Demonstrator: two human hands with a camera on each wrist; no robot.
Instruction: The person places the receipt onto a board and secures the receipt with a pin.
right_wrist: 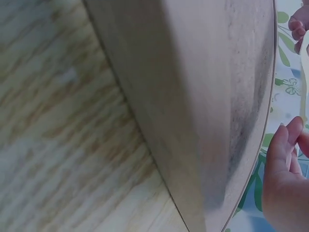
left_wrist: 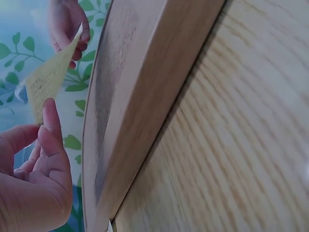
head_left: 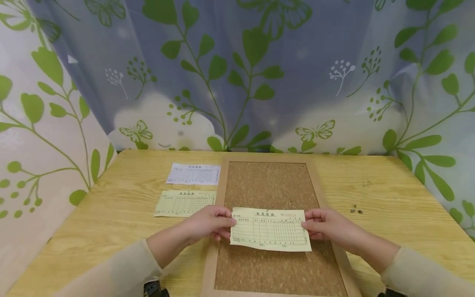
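A pale yellow receipt slip (head_left: 270, 229) with a printed grid and a red number is held up over the cork board (head_left: 272, 185). My left hand (head_left: 209, 222) pinches its left edge between thumb and fingers, and my right hand (head_left: 324, 226) pinches the right edge. In the left wrist view the slip (left_wrist: 50, 82) stands clear above the board's frame, with the left hand (left_wrist: 41, 169) at its near end. At the right border of the right wrist view, the right hand (right_wrist: 289, 169) grips the paper's edge.
Left of the board, a second yellow slip (head_left: 183, 203) lies on the wooden table (head_left: 111, 222), partly behind the left hand. A white slip (head_left: 193, 173) lies beyond it. Several small dark bits (head_left: 356, 209) are on the table at right. A leaf-patterned curtain (head_left: 237, 82) hangs behind.
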